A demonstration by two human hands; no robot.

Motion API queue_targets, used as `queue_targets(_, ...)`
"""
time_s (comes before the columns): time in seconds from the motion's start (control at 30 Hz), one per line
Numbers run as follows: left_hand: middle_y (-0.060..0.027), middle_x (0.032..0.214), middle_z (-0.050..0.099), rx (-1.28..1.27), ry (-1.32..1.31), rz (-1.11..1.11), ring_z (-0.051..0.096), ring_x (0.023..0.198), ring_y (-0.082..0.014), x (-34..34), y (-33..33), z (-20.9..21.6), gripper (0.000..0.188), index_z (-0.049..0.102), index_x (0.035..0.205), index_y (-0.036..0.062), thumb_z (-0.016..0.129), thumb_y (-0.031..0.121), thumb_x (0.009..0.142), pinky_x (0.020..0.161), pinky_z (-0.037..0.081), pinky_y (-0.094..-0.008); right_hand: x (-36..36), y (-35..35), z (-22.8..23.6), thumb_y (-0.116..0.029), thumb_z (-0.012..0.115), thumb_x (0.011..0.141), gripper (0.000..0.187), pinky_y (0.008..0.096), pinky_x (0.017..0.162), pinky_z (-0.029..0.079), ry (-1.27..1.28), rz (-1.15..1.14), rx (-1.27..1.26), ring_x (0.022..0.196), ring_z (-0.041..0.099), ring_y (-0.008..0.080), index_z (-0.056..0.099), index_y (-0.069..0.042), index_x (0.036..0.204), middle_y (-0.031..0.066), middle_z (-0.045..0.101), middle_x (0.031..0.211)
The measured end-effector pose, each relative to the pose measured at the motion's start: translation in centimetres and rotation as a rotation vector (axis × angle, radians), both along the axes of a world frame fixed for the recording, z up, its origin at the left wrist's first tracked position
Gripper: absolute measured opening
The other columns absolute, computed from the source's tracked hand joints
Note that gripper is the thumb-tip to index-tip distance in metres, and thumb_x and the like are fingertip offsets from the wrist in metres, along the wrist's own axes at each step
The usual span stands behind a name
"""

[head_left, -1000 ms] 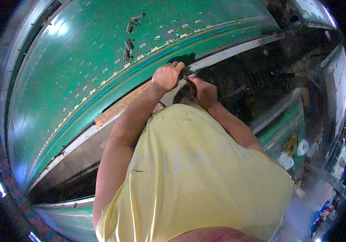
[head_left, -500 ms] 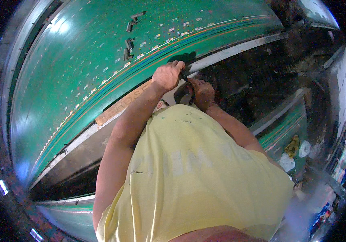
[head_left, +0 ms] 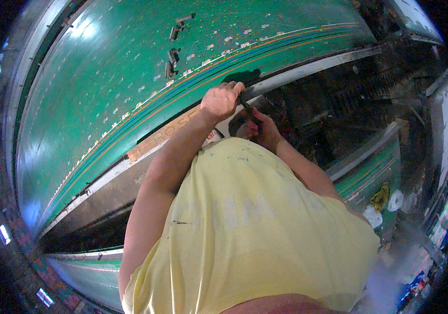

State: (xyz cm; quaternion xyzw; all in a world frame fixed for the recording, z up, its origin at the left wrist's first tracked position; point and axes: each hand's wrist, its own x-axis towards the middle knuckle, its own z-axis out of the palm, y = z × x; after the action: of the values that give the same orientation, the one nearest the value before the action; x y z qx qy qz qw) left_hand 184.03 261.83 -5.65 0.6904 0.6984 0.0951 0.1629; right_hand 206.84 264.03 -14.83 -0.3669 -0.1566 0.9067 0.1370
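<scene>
In front of my chest both hands meet at the rail (head_left: 313, 67) along the near side of a long green table (head_left: 114, 78). My left hand (head_left: 222, 100) is closed, its fingers curled at the top end of a dark stick-like piece (head_left: 246, 106). My right hand (head_left: 263, 130) sits lower and nearer my body, with its fingers closed around the lower end of that piece. Its exact kind is too dark to make out. Just beyond my left hand a black shadow-like patch (head_left: 242, 76) lies on the green surface.
Metal clamp-like fittings (head_left: 171, 63) stand on the green surface, among many small pale and coloured marks. A wooden board (head_left: 166, 131) lies along the near edge. To the right are dark machinery with a coil spring (head_left: 362, 94), a white roll (head_left: 396, 200) and a yellowish cloth (head_left: 380, 196).
My right hand has turned and dropped slightly toward my body, showing more of the dark piece. My left hand stays closed nearly in place. The view has shifted a little.
</scene>
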Motion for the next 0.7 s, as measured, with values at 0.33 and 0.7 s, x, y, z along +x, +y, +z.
queue_targets(0.33, -0.0153, 0.129, 0.069, 0.007, 0.074, 0.020, 0.069, 0.124, -0.0377, 0.4, -0.5, -0.3, 0.035, 0.062, 0.131, 0.0131, 0.063, 0.007, 0.096, 0.100, 0.061, -0.0499, 0.8, 0.3, 1.9, -0.030, 0.069, 0.108, 0.027, 0.0498, 0.078, 0.060, -0.737, 0.351, 1.678, 0.090, 0.078, 0.0396, 0.075, -0.010, 0.125, 0.0209, 0.079, 0.101)
queue_targets(0.7, -0.0148, 0.124, 0.071, 0.085, -0.010, 0.006, 0.069, 0.124, -0.0370, 0.1, -0.4, -0.6, 0.035, 0.063, 0.128, 0.0107, 0.064, 0.007, 0.094, 0.099, 0.060, -0.0500, 0.2, 2.1, 1.0, -0.028, 0.078, 0.098, 0.032, 0.0498, 0.077, 0.058, -0.917, 0.436, 2.172, 0.086, 0.076, 0.0365, 0.073, -0.012, 0.124, 0.0103, 0.079, 0.101)
